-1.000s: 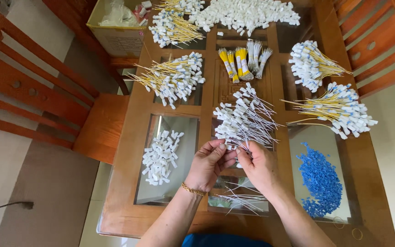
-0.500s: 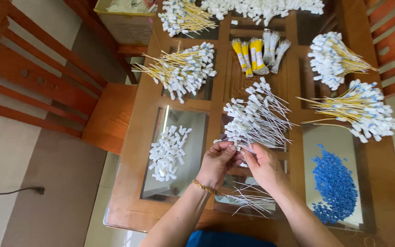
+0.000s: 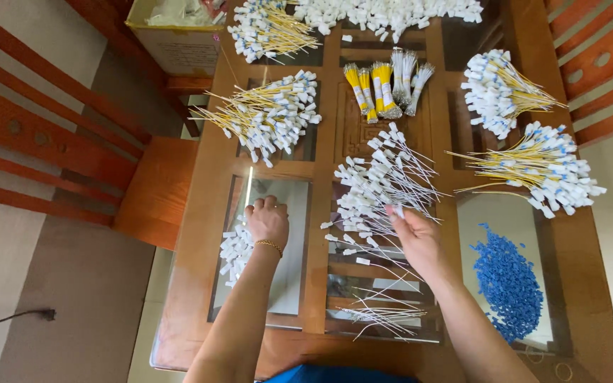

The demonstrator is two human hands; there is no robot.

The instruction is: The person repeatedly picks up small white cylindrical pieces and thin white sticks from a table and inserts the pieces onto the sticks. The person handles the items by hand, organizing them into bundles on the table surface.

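Pinching a white-capped wire, right hand; left hand curled onto loose white caps at 9 o'clock. Capping step, probably; next needs precise alignment.

small white plastic caps lie heaped near the table's left edge; white-tipped thin wires fan out mid-table.

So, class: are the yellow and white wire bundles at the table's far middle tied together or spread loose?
Tied: the wire bundles lie banded side by side, ends fanning, unlike the loose central pile.
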